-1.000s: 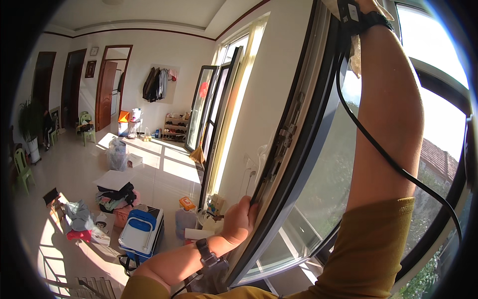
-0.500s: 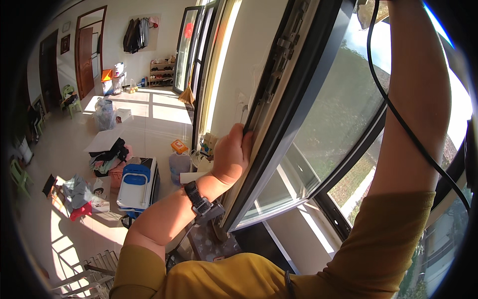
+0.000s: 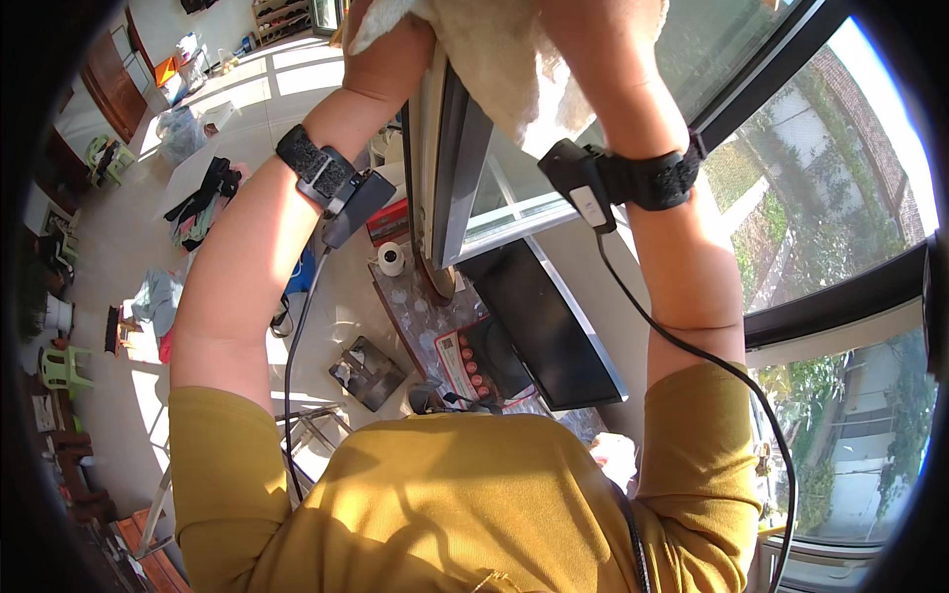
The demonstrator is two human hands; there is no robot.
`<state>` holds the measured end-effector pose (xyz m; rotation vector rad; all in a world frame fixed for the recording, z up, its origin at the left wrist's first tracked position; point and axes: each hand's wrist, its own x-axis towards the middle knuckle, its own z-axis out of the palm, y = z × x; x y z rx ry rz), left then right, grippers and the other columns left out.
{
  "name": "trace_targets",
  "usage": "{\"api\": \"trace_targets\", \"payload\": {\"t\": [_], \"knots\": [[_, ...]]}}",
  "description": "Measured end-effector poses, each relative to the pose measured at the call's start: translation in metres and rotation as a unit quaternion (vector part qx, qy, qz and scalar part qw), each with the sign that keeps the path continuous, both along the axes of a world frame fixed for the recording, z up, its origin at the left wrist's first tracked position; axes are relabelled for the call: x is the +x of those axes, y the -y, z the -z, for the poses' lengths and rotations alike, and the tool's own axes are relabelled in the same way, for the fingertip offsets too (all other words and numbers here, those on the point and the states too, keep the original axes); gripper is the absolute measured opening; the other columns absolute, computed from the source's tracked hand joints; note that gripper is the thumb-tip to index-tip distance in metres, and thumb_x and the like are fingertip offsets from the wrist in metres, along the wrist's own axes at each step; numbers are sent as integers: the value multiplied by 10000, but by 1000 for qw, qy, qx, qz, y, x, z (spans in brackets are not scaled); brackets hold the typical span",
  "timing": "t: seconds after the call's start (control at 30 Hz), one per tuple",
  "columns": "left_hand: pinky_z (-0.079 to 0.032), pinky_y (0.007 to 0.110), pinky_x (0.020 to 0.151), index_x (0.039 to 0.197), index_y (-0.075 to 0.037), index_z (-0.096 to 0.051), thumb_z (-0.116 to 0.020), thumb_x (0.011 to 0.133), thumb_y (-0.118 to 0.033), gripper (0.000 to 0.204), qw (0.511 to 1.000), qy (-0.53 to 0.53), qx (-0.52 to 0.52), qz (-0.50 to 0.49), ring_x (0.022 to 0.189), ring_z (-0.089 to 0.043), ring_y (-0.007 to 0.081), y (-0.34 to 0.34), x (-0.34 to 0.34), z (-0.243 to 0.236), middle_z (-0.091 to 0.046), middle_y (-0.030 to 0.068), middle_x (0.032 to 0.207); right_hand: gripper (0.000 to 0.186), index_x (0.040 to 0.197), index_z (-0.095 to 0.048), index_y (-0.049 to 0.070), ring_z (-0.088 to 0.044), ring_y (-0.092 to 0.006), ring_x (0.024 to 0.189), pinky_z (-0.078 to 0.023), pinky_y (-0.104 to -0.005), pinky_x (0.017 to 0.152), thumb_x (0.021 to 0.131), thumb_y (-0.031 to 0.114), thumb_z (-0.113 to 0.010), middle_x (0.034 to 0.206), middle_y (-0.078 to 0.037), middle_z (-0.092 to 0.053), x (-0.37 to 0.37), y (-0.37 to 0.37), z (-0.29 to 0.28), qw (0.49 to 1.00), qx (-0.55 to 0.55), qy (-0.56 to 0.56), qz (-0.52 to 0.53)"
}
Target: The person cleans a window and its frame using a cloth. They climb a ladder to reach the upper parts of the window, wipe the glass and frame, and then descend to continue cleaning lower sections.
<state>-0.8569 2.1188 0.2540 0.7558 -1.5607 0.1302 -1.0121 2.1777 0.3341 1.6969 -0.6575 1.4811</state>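
At the top edge of the head view, both my hands are raised at the open window sash (image 3: 457,178). A cream-white cloth (image 3: 489,59) hangs between them in front of the glass, partly lit by sun. My left hand (image 3: 393,44) is at the cloth's left part, with a corner of it draped over the hand. My right hand (image 3: 605,35) is at the right part of the cloth. The fingertips of both hands are cut off or covered, but the cloth hangs from the two hands. Each wrist wears a black strap with a small device and a cable.
Below the sash, a black monitor (image 3: 554,326) stands on a patterned table (image 3: 410,311) with a white camera-like object (image 3: 391,259) and a box of red round items (image 3: 465,364). A metal ladder-like frame (image 3: 321,430) is at lower left. Clothes (image 3: 203,203) and green chairs (image 3: 67,368) are on the floor.
My left hand has left the sash's edge and gone up to the cloth. My right hand has come lower into view with the cloth. The view has tilted down toward my body.
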Motion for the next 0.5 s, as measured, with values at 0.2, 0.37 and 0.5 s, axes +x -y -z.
{"api": "trace_targets", "payload": {"t": [0.2,0.37,0.5], "knots": [[-440,391,726,966,-11,-555,-392,991,-319,350,989,-108,77,70,766,-555,271,-7,-8,-4,-602,162,826,470,1007,-532,71,-481,-405,944,-432,-448,803,575,-30,-687,1065,-185,-469,28,-44,226,951,262,158,-50],[-439,377,768,1000,4,-558,-414,980,-295,332,998,-59,1,21,838,-556,267,-1,-5,-5,-598,156,883,457,1097,-516,11,-498,-448,966,-419,-465,863,671,5,-680,1054,-247,-518,38,-63,353,876,422,234,-4],[-442,375,778,1000,29,-559,-407,981,-374,431,961,-157,49,224,833,-565,269,7,-8,-1,-601,151,872,423,1117,-525,3,-509,-433,1019,-418,-456,894,702,-10,-608,1069,-240,-547,37,-75,391,774,561,292,-20]]}}
